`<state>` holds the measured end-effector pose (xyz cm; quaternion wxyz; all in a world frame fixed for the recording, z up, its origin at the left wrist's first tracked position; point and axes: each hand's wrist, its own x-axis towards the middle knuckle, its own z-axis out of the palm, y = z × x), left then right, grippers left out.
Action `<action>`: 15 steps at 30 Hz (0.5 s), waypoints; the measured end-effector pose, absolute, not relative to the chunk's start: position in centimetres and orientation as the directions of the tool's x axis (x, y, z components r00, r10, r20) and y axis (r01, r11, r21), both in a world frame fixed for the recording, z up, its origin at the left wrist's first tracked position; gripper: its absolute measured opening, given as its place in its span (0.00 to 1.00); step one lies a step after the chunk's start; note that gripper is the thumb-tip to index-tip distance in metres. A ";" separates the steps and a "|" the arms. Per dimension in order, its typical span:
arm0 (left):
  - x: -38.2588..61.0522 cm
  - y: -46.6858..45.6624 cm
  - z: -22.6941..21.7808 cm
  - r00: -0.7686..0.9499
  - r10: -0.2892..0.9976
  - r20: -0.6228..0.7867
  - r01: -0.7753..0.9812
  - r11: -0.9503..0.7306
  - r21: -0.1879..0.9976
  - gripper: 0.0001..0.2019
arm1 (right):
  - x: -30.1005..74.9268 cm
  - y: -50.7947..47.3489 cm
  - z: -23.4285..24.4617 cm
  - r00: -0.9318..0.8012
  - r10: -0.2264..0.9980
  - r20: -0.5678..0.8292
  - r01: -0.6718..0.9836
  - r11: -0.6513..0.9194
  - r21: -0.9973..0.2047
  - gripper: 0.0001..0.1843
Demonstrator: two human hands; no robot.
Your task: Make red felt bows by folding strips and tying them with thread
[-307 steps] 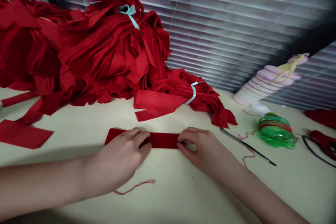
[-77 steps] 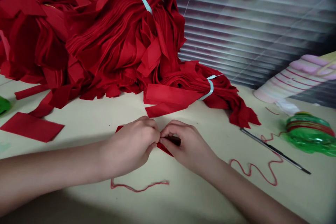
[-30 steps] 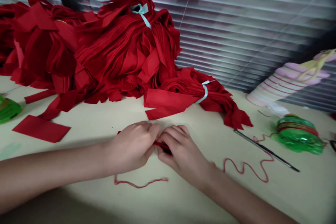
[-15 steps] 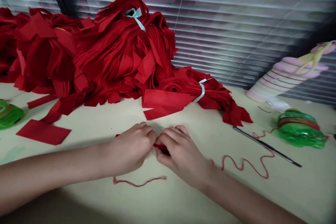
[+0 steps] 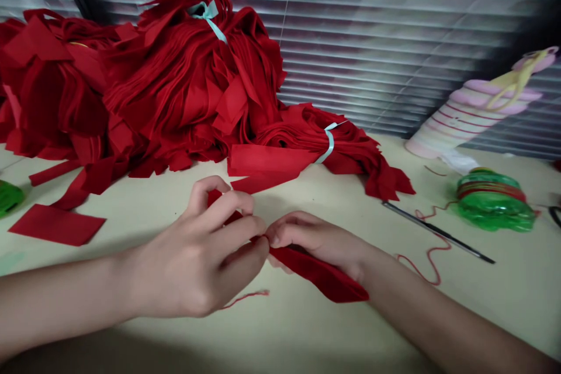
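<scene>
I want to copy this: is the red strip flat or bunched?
Bunched: the red strip narrows where left hand and right hand pinch it.

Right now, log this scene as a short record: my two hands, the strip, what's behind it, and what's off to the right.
left hand: pinching the red strip
right hand: pinching it too, fingertips meeting the left's
strip state: one end extends toward the right wrist
behind: heaped red fabric
right side: thin metal rod, green plastic wound with cord, striped container
near side: loose red thread, partly hidden
</scene>
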<state>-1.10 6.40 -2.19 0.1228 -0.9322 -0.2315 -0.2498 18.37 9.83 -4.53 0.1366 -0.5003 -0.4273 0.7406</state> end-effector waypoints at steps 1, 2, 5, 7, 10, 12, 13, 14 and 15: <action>-1.1 6.4 -2.3 0.766 0.371 0.524 0.486 -0.869 -0.095 0.09 | 18.4 9.9 -4.7 -0.539 0.587 -0.604 0.212 -0.599 -0.772 0.08; -1.2 6.5 -2.4 0.766 0.377 0.522 0.481 -0.873 -0.076 0.10 | 18.5 10.0 -4.9 -0.615 0.545 -0.570 0.195 -0.595 -0.779 0.08; -1.3 6.5 -2.5 0.756 0.421 0.501 0.492 -0.871 -0.011 0.10 | 18.6 10.0 -5.3 -0.713 0.481 -0.510 0.163 -0.594 -0.788 0.08; -1.3 6.5 -2.5 0.756 0.453 0.472 0.508 -0.861 0.012 0.10 | 18.5 10.0 -5.3 -0.675 0.503 -0.540 0.173 -0.603 -0.778 0.07; -1.3 6.6 -2.5 0.768 0.458 0.447 0.506 -0.862 0.014 0.11 | 18.4 9.8 -5.0 -0.612 0.532 -0.586 0.204 -0.609 -0.766 0.06; -1.3 6.7 -2.6 0.766 0.456 0.454 0.502 -0.865 0.022 0.11 | 18.5 9.9 -5.0 -0.629 0.524 -0.574 0.211 -0.596 -0.775 0.05; -1.3 6.8 -2.6 0.764 0.454 0.458 0.498 -0.867 0.028 0.10 | 18.5 9.9 -5.0 -0.654 0.514 -0.556 0.208 -0.584 -0.784 0.05; -1.3 6.9 -2.7 0.765 0.451 0.459 0.493 -0.869 0.032 0.10 | 18.5 10.0 -5.1 -0.683 0.501 -0.532 0.199 -0.573 -0.795 0.05; -1.3 7.0 -2.7 0.768 0.446 0.460 0.487 -0.873 0.033 0.09 | 18.6 10.1 -5.2 -0.709 0.489 -0.508 0.185 -0.566 -0.803 0.05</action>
